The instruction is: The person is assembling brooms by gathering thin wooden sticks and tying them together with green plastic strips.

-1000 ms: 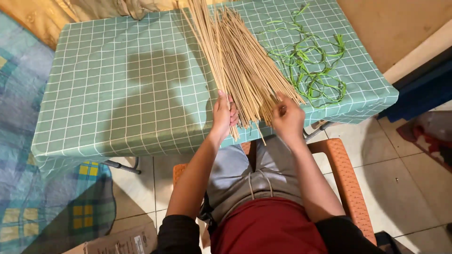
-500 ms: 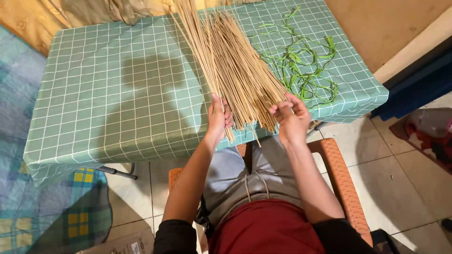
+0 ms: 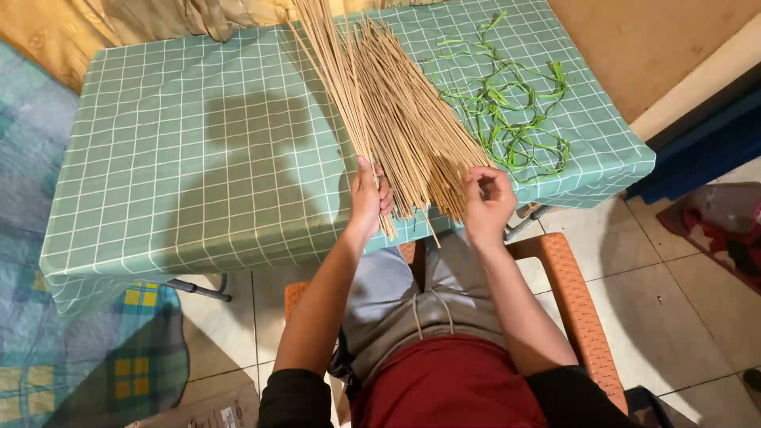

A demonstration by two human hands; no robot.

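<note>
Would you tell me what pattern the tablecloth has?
The tablecloth is pale green with a white grid, seen in the head view.

The person's bare left hand (image 3: pixel 369 195) and bare right hand (image 3: pixel 487 200) carry no rings, watch or gloves, and both forearms are uncovered up to the elbows. Just past the elbows begin black sleeves (image 3: pixel 295 399), pushed up and bunched. Between the sleeves lies a dark red garment (image 3: pixel 448 384) covering the lap. Just beyond the red garment, toward the hands, are grey soft fabric trousers (image 3: pixel 412 289), with a pale drawstring cord (image 3: pixel 432 309) hanging in two strands at the waist.
</note>
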